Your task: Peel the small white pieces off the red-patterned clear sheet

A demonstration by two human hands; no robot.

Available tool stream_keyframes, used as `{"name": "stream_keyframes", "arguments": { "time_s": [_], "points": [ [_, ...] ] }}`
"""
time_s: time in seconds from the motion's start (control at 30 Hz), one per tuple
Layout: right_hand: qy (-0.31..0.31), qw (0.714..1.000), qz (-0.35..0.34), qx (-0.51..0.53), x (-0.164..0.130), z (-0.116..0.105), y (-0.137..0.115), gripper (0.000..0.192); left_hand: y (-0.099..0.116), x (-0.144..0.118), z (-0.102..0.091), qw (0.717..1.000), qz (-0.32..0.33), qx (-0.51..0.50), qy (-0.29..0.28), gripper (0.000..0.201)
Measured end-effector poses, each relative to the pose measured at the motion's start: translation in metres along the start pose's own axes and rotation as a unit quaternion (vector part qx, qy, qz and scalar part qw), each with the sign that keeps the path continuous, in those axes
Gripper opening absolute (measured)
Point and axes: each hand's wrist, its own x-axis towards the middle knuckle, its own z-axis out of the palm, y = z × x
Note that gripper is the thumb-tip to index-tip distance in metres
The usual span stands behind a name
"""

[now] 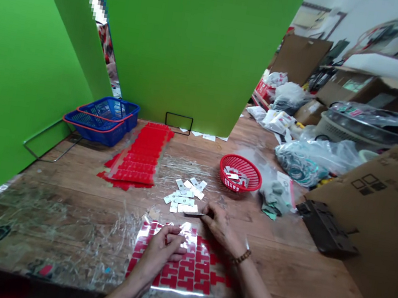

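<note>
A clear sheet of red adhesive pads point(188, 272) lies on the wooden table point(72, 199) close to me. My left hand point(163, 250) rests on the sheet's upper part, fingers curled with a small red piece between them. My right hand point(219, 223) is just beyond the sheet and pinches a small flat white piece point(194, 213) by its edge. A scatter of several more small white pieces point(185, 195) lies right behind it.
A red round basket point(241, 173) with white pieces stands at centre right. A stack of red pad sheets point(139, 159) and blue baskets point(102, 120) sit at the left. Green screens surround the back. Bags point(307, 162) and a cardboard box point(383, 210) crowd the right side.
</note>
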Motion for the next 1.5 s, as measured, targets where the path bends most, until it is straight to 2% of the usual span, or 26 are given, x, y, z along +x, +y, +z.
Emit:
{"name": "stream_keyframes", "arguments": {
  "time_s": [0.13,0.23,0.33,0.4,0.5,0.57,0.67,0.73,0.87,1.0,1.3,1.5],
  "points": [
    [0.02,0.999,0.028,0.027,-0.015,-0.011,-0.003,0.006,0.001,0.0,0.002,1.0,0.002,0.001,0.004,0.043],
    [0.004,0.992,0.064,0.108,-0.033,-0.015,-0.017,0.005,0.002,0.001,0.006,1.0,0.018,0.014,0.011,0.044],
    [-0.033,0.971,0.107,0.213,-0.051,-0.009,-0.033,0.006,0.004,0.001,0.012,0.999,0.04,0.019,-0.01,0.043],
    [-0.046,0.96,0.119,0.25,-0.059,-0.001,-0.039,0.009,0.006,-0.001,0.015,0.998,0.04,0.041,-0.023,0.035],
    [-0.026,0.951,0.139,0.277,-0.069,0.007,-0.04,0.012,0.009,-0.004,0.018,0.997,0.029,0.067,-0.009,0.026],
    [0.03,0.962,0.14,0.231,-0.076,0.009,-0.036,0.012,0.01,-0.006,0.018,0.998,0.03,0.055,-0.001,0.026],
    [0.098,0.986,0.107,0.083,-0.087,0.008,-0.032,0.008,0.009,-0.005,0.019,0.999,0.027,0.031,-0.002,0.027],
    [0.095,0.992,0.087,0.009,-0.094,0.009,-0.031,0.009,0.007,-0.003,0.021,1.0,0.018,0.02,-0.004,0.027],
    [0.081,0.992,0.067,-0.065,-0.101,0.016,-0.03,0.015,0.002,0.0,0.026,1.0,0.006,0.014,0.007,0.023],
    [0.092,0.989,0.053,-0.102,-0.098,0.022,-0.029,0.015,-0.003,0.002,0.026,1.0,0.011,0.017,0.017,0.026],
    [0.068,0.99,0.058,-0.107,-0.091,0.014,-0.035,0.014,-0.006,0.003,0.025,0.999,0.016,0.027,0.02,0.029],
    [0.102,0.988,0.048,-0.108,-0.099,0.023,-0.031,0.012,-0.006,0.002,0.025,0.999,0.016,0.024,0.021,0.027]
  ]
}}
